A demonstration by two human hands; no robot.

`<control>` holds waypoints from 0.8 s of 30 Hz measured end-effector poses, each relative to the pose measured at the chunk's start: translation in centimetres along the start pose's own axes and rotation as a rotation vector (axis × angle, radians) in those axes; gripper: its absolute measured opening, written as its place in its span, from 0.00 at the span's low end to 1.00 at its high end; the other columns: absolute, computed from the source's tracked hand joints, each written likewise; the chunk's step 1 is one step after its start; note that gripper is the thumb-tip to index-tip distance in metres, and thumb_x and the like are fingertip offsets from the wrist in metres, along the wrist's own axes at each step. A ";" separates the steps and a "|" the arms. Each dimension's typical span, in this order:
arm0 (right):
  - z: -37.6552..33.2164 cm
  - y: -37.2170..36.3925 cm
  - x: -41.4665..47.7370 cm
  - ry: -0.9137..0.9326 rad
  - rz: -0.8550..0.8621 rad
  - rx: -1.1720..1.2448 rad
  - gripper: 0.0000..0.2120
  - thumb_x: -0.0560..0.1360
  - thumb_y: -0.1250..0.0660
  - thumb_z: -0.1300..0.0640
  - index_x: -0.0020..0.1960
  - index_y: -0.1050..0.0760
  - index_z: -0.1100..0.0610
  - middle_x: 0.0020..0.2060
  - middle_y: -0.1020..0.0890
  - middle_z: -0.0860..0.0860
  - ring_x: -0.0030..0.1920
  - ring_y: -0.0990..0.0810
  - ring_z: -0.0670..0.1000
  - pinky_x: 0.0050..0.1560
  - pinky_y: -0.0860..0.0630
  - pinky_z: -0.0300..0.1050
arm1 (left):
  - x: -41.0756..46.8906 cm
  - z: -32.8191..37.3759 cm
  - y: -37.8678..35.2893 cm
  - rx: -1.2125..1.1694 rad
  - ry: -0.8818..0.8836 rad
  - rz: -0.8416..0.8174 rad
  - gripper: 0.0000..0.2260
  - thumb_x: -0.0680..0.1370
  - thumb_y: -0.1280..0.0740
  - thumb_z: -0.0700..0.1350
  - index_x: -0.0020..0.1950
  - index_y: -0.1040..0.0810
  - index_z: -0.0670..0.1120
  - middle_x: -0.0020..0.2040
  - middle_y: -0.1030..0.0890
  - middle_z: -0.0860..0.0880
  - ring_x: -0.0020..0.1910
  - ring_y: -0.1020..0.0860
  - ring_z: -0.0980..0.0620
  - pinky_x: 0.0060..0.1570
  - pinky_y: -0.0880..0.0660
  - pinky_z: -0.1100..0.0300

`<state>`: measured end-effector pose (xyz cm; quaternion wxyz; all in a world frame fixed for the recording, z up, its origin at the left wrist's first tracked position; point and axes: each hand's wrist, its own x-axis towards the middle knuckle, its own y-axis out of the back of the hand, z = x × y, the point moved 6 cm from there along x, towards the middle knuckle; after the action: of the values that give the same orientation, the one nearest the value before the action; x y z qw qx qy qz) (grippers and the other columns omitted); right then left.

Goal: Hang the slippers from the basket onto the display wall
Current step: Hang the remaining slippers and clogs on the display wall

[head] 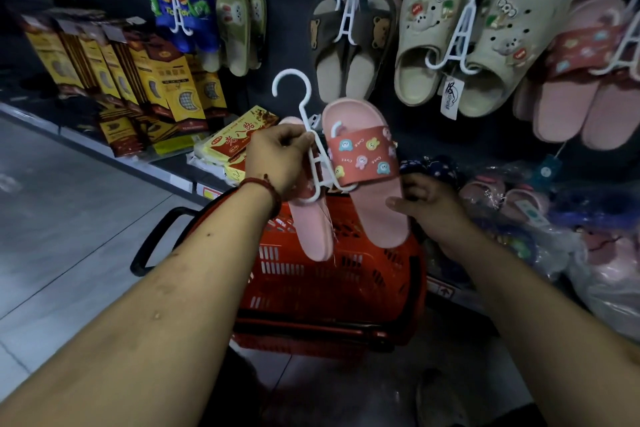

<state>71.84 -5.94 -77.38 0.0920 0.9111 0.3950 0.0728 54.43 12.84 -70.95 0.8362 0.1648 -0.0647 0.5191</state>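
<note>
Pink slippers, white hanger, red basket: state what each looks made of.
Pink slippers: probably moulded foam or rubber, matte, thick smooth soles. White hanger: rigid plastic, slightly glossy, thin moulded hook. Red basket: hard plastic, slotted moulded walls.

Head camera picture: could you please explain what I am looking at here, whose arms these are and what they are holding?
There is no machine: a person wears a camera on the head, so the one picture looks forward and down along their two arms. The left hand pinches a white hanger that carries a pair of pink slippers. The right hand grips the edge of one slipper. Below them a red basket stands on the floor. Ahead is the dark wall, where other pairs hang on similar hangers, such as the beige clogs. Boxes stand on the low shelf to the left, and bags of slippers lie to the right. The held pair is not yet hooked on the wall.
</note>
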 end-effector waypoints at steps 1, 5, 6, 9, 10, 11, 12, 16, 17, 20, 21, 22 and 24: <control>0.2 -0.2 -0.1 -0.012 -0.017 -0.001 0.14 0.73 0.28 0.68 0.56 0.21 0.55 0.47 0.15 0.48 0.45 0.17 0.44 0.45 0.23 0.37 | 0.0 0.0 0.1 -0.002 0.003 0.000 0.05 0.78 0.30 0.43 0.45 0.15 0.50 0.41 0.15 0.52 0.41 0.16 0.53 0.48 0.18 0.53; 1.0 -1.2 -0.5 -0.142 -0.109 -0.023 0.15 0.73 0.28 0.69 0.55 0.23 0.55 0.47 0.16 0.50 0.45 0.17 0.48 0.37 0.22 0.35 | 0.0 0.1 -0.1 0.047 -0.025 -0.008 0.07 0.78 0.30 0.43 0.42 0.16 0.51 0.40 0.15 0.53 0.40 0.17 0.53 0.47 0.18 0.53; 1.1 -1.5 -0.8 -0.182 -0.145 -0.074 0.16 0.73 0.28 0.69 0.57 0.24 0.57 0.46 0.17 0.51 0.45 0.18 0.49 0.36 0.22 0.37 | -0.1 0.4 -0.3 0.073 -0.043 -0.017 0.07 0.78 0.30 0.44 0.42 0.16 0.52 0.40 0.15 0.54 0.40 0.17 0.54 0.46 0.18 0.54; -0.5 -1.9 -1.2 -0.155 -0.110 -0.185 0.22 0.72 0.27 0.69 0.62 0.27 0.55 0.44 0.22 0.45 0.42 0.22 0.45 0.37 0.26 0.36 | -0.6 1.3 -1.0 0.181 -0.133 -0.065 0.05 0.78 0.30 0.45 0.46 0.14 0.50 0.41 0.15 0.54 0.41 0.18 0.56 0.46 0.22 0.59; -1.7 -1.5 -1.2 -0.070 -0.020 -0.210 0.23 0.71 0.27 0.67 0.63 0.28 0.53 0.45 0.24 0.42 0.41 0.24 0.41 0.38 0.27 0.34 | -1.0 1.6 -1.3 0.229 -0.170 -0.085 0.05 0.78 0.30 0.45 0.48 0.14 0.49 0.42 0.16 0.54 0.40 0.19 0.57 0.45 0.23 0.60; -3.2 -1.1 -1.3 0.035 0.079 -0.244 0.24 0.71 0.26 0.65 0.62 0.28 0.50 0.46 0.25 0.40 0.41 0.25 0.41 0.41 0.27 0.34 | -1.3 1.9 -1.7 0.275 -0.202 -0.103 0.05 0.78 0.30 0.45 0.48 0.14 0.49 0.41 0.16 0.53 0.40 0.20 0.56 0.45 0.25 0.60; -4.6 -0.8 -1.5 0.147 0.160 -0.286 0.23 0.71 0.26 0.63 0.62 0.28 0.47 0.47 0.25 0.39 0.41 0.24 0.42 0.44 0.27 0.36 | -1.6 2.1 -2.0 0.315 -0.226 -0.113 0.05 0.78 0.30 0.45 0.48 0.13 0.48 0.40 0.17 0.54 0.40 0.21 0.55 0.44 0.26 0.60; -7.4 -0.7 -1.9 0.368 0.191 -0.487 0.20 0.70 0.25 0.55 0.61 0.23 0.50 0.54 0.25 0.45 0.45 0.23 0.47 0.48 0.28 0.42 | -2.8 2.9 -3.0 0.358 -0.256 -0.147 0.05 0.78 0.30 0.46 0.49 0.14 0.49 0.38 0.20 0.57 0.37 0.24 0.62 0.43 0.30 0.64; -7.6 -0.7 -2.0 0.346 0.167 -0.511 0.19 0.71 0.25 0.54 0.62 0.22 0.51 0.53 0.25 0.45 0.46 0.24 0.46 0.49 0.30 0.39 | -3.0 3.2 -3.2 0.345 -0.256 -0.157 0.05 0.78 0.30 0.46 0.49 0.14 0.49 0.38 0.20 0.59 0.37 0.23 0.63 0.42 0.29 0.65; -7.7 -0.1 -2.1 0.253 0.107 -0.443 0.13 0.74 0.26 0.54 0.57 0.18 0.53 0.46 0.19 0.44 0.45 0.22 0.40 0.45 0.29 0.32 | -3.5 4.8 -3.9 0.275 -0.276 -0.185 0.05 0.78 0.29 0.47 0.50 0.14 0.51 0.41 0.16 0.57 0.42 0.19 0.62 0.49 0.22 0.61; -7.9 0.5 -2.2 0.243 0.107 -0.411 0.10 0.74 0.26 0.54 0.54 0.17 0.54 0.43 0.18 0.43 0.41 0.21 0.37 0.43 0.29 0.29 | -3.7 5.4 -4.3 0.254 -0.293 -0.195 0.05 0.77 0.29 0.47 0.49 0.14 0.51 0.42 0.15 0.57 0.43 0.18 0.60 0.50 0.21 0.58; -8.2 1.1 -2.3 0.242 0.112 -0.388 0.07 0.73 0.26 0.55 0.50 0.16 0.55 0.40 0.17 0.43 0.38 0.22 0.36 0.41 0.28 0.29 | -3.8 6.0 -4.6 0.238 -0.305 -0.202 0.04 0.77 0.28 0.47 0.49 0.13 0.51 0.42 0.15 0.57 0.43 0.18 0.59 0.51 0.20 0.56; -9.1 2.5 -2.6 0.246 0.120 -0.349 0.00 0.73 0.26 0.59 0.44 0.16 0.55 0.37 0.17 0.47 0.34 0.23 0.39 0.39 0.27 0.32 | -3.9 7.2 -5.5 0.215 -0.311 -0.224 0.04 0.76 0.27 0.47 0.48 0.13 0.51 0.42 0.14 0.56 0.43 0.17 0.58 0.51 0.20 0.54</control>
<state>70.00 -8.55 -68.15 0.1949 0.8877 0.3296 0.2559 57.98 4.87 -66.44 0.8461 0.3375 -0.1184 0.3953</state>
